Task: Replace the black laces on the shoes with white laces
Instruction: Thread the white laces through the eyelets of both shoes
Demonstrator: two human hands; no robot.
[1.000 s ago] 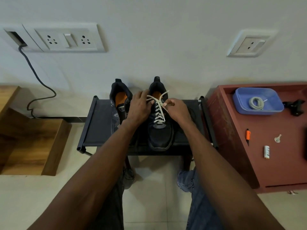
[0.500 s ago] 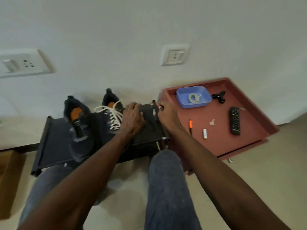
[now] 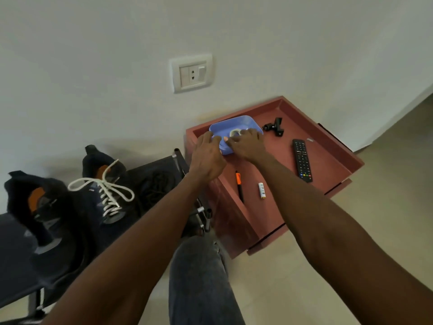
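Well to the left of both hands, the unlaced dark fabric shoe with the orange insole [image 3: 39,207] stood on the low black rack [image 3: 14,259], and just right of it stood the matching dark shoe threaded with a white lace [image 3: 106,191], its ends lying loose. A dark coil, probably the removed black laces [image 3: 157,186], lay on the rack between that shoe and the hands. A second before, both hands had been working at the white lace; they had since left it and swung right to the red wooden side table [image 3: 328,160]. The left hand [image 3: 207,156] rested on the near rim of the shallow blue plastic tray [image 3: 234,124], fingers relaxed. The right hand [image 3: 246,143], close beside it, reached into the tray over the coiled white lace [image 3: 235,132]; whether its fingers had closed on the coil could not be told. I judged the first shoe done and the second lace being fetched.
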